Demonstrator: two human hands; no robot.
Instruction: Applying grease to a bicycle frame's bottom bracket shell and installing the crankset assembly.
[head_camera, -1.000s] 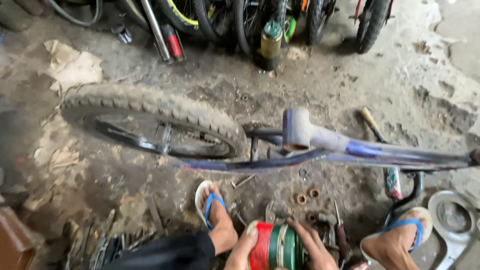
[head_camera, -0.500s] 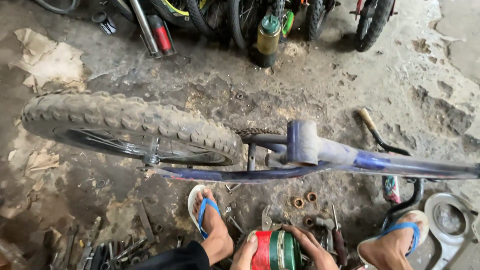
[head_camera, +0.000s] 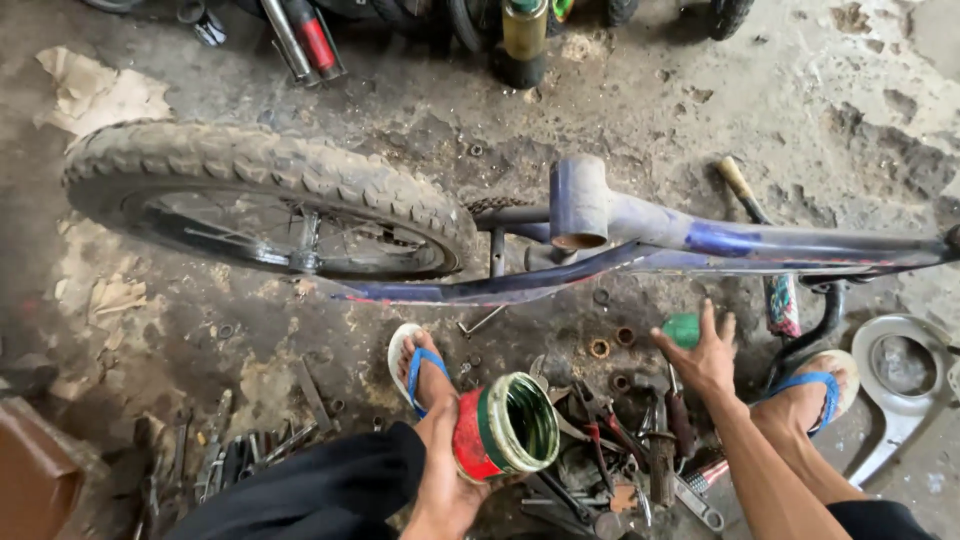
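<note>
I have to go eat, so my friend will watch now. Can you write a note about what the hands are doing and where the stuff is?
Left hand: holds the red and green round tin, tipped on its side, lid off, open mouth toward the camera.
Right hand: fingers spread, holding a small green lid above the pile of greasy metal tools on the floor.
The blue bicycle frame lies on its side ahead, its knobby tyred wheel to the left.
Done: tin opened. Left: nothing from the tin has been put on the frame yet.
</note>
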